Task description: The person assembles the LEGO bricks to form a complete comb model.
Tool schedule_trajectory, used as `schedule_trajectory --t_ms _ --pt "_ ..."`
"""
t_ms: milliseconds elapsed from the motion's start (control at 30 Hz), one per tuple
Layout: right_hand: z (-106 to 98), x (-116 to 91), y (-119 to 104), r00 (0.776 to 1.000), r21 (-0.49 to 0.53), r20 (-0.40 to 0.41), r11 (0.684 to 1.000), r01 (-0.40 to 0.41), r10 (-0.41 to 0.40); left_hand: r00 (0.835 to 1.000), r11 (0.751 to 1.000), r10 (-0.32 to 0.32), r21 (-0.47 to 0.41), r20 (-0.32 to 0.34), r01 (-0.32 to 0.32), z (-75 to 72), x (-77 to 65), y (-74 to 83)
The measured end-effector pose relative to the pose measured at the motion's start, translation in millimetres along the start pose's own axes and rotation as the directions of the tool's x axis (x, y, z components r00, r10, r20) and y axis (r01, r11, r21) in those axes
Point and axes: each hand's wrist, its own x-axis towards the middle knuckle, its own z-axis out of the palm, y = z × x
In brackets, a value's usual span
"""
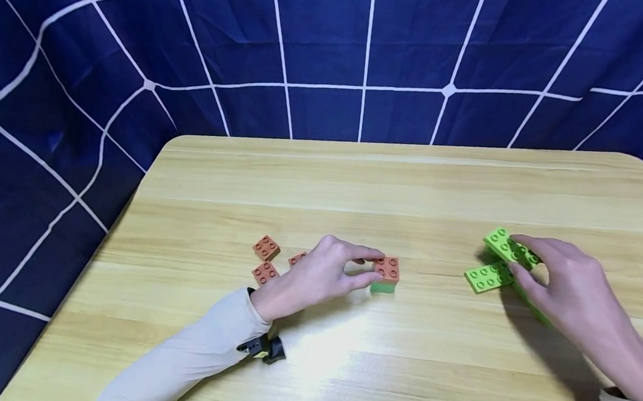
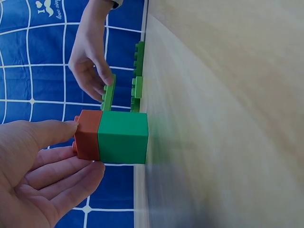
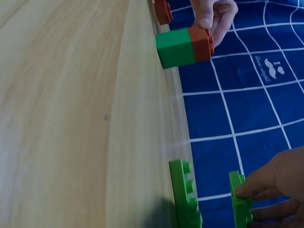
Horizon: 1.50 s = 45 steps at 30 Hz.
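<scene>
In the head view my left hand (image 1: 315, 279) pinches an orange-red toy building brick (image 1: 388, 269) between thumb and fingers. That brick sits on a taller green brick (image 2: 123, 137), the two forming a small stack on the table. Over to the right, my right hand (image 1: 572, 286) holds a thin lime-green eight-stud brick (image 1: 501, 241), raised above the tabletop. Below it lies another lime-green brick (image 1: 482, 278), and one more (image 1: 541, 316) is partly hidden beneath the hand.
Loose orange-red bricks (image 1: 267, 247) lie left of the stack, one partly behind my left hand. The wooden table (image 1: 323, 182) ends at a dark blue curtain (image 1: 322, 43) with white grid lines. A black strap device (image 1: 264, 347) sits at my left wrist.
</scene>
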Motion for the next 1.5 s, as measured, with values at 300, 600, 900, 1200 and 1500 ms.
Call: schedule_trajectory --t_ms 300,600,900,1200,1500 --pt "6 7 -12 0.994 0.053 -0.020 0.993 0.107 -0.106 1.000 1.000 0.010 0.006 -0.003 -0.010 0.9 1.2 -0.5" --pt "12 12 -26 0.982 0.124 -0.038 0.974 0.191 -0.187 1.000 1.000 -0.001 -0.002 0.009 0.001 0.8 0.0 -0.5" --pt "15 17 -38 0.977 0.157 -0.042 0.965 0.212 -0.208 1.000 1.000 0.006 0.003 0.007 -0.006 0.4 0.2 0.7" --pt "18 19 -47 0.970 0.174 -0.039 0.955 0.241 -0.238 1.000 1.000 0.023 0.005 -0.003 -0.023 1.8 0.7 -0.9" --pt "21 22 -60 0.962 0.200 -0.021 0.942 0.269 -0.271 1.000 1.000 0.022 -0.007 -0.005 -0.022 1.6 0.4 -0.3"
